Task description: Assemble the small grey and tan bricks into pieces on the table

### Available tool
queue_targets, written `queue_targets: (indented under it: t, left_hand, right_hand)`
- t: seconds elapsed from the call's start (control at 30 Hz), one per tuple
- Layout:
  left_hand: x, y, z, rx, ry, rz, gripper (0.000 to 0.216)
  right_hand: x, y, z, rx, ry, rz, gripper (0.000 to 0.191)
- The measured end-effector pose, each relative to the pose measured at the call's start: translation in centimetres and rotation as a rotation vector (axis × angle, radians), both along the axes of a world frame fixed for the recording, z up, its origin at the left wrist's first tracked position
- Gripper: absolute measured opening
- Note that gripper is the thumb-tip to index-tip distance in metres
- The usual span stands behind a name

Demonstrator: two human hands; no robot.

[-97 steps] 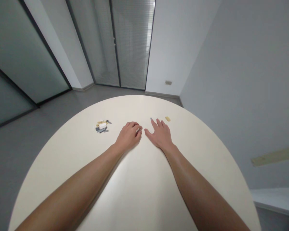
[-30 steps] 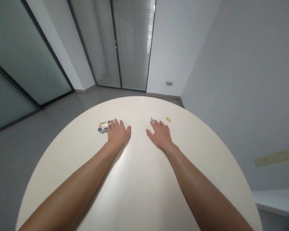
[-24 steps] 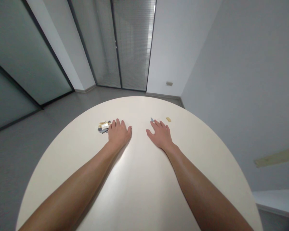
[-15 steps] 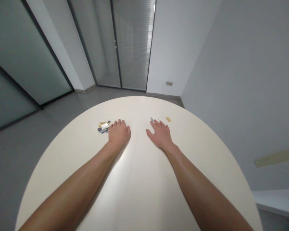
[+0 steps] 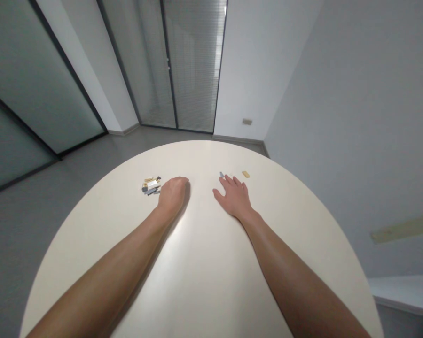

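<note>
My left hand [image 5: 173, 193] is closed, its fingers curled under the knuckles. What it holds, if anything, is hidden from view. Just left of it lies a small pile of toy building bricks [image 5: 151, 186], white, tan, grey and black. My right hand [image 5: 235, 197] lies open on the table with its fingers spread. At its fingertips sits a small grey piece [image 5: 222, 174]. A flat tan piece [image 5: 246, 174] rests a little beyond the hand, to the right, apart from the fingers.
Both forearms rest over a round, pale table [image 5: 202, 272], whose curved far edge shows. Behind it stand a glass door with blinds [image 5: 197, 70] and a white wall with a socket [image 5: 247, 121]. Frosted glass panels [image 5: 38, 70] rise at the left.
The fingers of my left hand, stretched out earlier, have curled in and closed. My right hand stays open in the same place.
</note>
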State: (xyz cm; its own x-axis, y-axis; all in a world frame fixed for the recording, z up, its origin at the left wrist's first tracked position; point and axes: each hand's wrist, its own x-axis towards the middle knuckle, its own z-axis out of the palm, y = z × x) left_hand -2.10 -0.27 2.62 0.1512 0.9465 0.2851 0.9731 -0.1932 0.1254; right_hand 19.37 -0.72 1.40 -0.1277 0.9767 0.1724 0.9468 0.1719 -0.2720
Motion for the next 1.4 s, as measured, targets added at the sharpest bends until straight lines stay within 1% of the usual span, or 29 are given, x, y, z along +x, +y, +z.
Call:
queue_targets:
  t: [0.07, 0.17, 0.27, 0.37, 0.43, 0.5, 0.57, 0.63, 0.7, 0.77, 0.83, 0.93, 1.03, 1.2, 1.27, 1.4]
  left_hand:
    - [0.0, 0.3, -0.7, 0.051, -0.045, -0.049, 0.03]
    - [0.3, 0.6, -1.4, 0.08, -0.128, -0.146, 0.029]
    - [0.9, 0.7, -1.7, 0.08, -0.209, -0.233, 0.028]
    - [1.5, 0.5, -1.9, 0.082, -0.284, -0.28, 0.027]
    - [1.8, 0.4, -1.9, 0.074, -0.336, -0.314, 0.026]
    - [2.1, 0.2, -1.8, 0.076, -0.395, -0.34, 0.026]
    - [2.4, 0.1, -1.7, 0.094, -0.46, -0.349, 0.023]
    - [2.6, -0.1, -1.3, 0.116, -0.536, -0.345, 0.02]
    - [2.9, -0.3, -0.9, 0.094, -0.637, -0.334, 0.016]
    - [3.3, -0.6, -0.6, 0.035, -0.779, -0.312, 0.011]
    - [3.8, -0.9, -0.3, -0.023, -0.922, -0.265, 0.006]
    - [4.2, -1.1, -0.5, -0.057, -1.024, -0.249, 0.008]
    - [4.2, -1.0, -0.9, -0.052, -1.033, -0.253, 0.014]
    - [4.0, -0.9, -1.2, 0.01, -0.886, -0.305, 0.023]
    - [3.9, -0.9, -1.2, 0.016, -0.859, -0.3, 0.023]
    - [3.8, -0.8, -1.2, -0.004, -0.886, -0.276, 0.018]
  right_hand:
    - [0.0, 0.0, -0.1, 0.009, 0.007, 0.005, 0.055]
    - [0.1, 0.2, -0.4, 0.038, 0.027, 0.008, 0.055]
    - [0.2, 0.4, -0.9, 0.081, 0.061, 0.009, 0.056]
    - [0.3, 0.7, -1.3, 0.154, 0.114, 0.019, 0.054]
    - [0.3, 0.9, -1.4, 0.218, 0.162, 0.061, 0.051]
    - [0.3, 1.0, -1.2, 0.283, 0.214, 0.149, 0.047]
    - [0.3, 1.0, -1.0, 0.325, 0.261, 0.27, 0.041]
    - [0.2, 0.9, -0.7, 0.331, 0.294, 0.381, 0.032]
    - [0.2, 0.9, -0.5, 0.318, 0.318, 0.453, 0.024]
    - [0.2, 0.9, -0.4, 0.314, 0.351, 0.47, 0.017]
    - [0.2, 0.9, -0.3, 0.323, 0.392, 0.456, 0.01]
    - [0.3, 1.0, -0.3, 0.341, 0.433, 0.428, 0.004]
    - [0.3, 1.1, -0.3, 0.335, 0.443, 0.413, 0.005]
    - [0.2, 1.1, -0.1, 0.315, 0.457, 0.346, 0.01]
    - [0.2, 1.0, 0.0, 0.296, 0.439, 0.341, 0.012]
    - [0.1, 0.9, 0.1, 0.266, 0.414, 0.352, 0.018]
